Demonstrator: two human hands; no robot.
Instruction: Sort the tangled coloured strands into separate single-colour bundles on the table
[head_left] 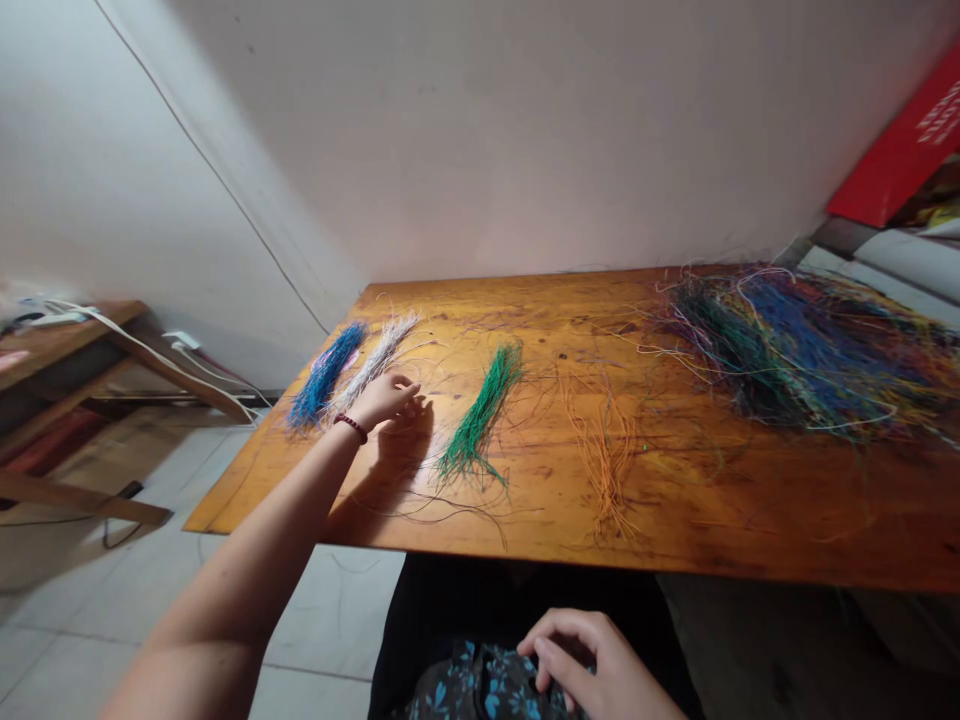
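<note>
My left hand (384,400), with a dark beaded bracelet at the wrist, reaches over the table beside a bundle of white strands (381,352). Its fingers are bent and slightly apart; no strand shows clearly between them. A blue bundle of strands (328,378) lies just left of the white one. To the right of my hand is a green bundle (484,415), and farther right some loosely spread orange strands (606,455). My right hand (589,655) hovers low over my lap, fingers loosely curled and apart, holding nothing visible.
A large tangled heap of mixed-colour strands (795,345) covers the right end of the wooden table (540,525). Behind it are a red box (900,150) and pale wrapped items. A wall borders the far edge. Cables and another wooden table (112,320) are at left.
</note>
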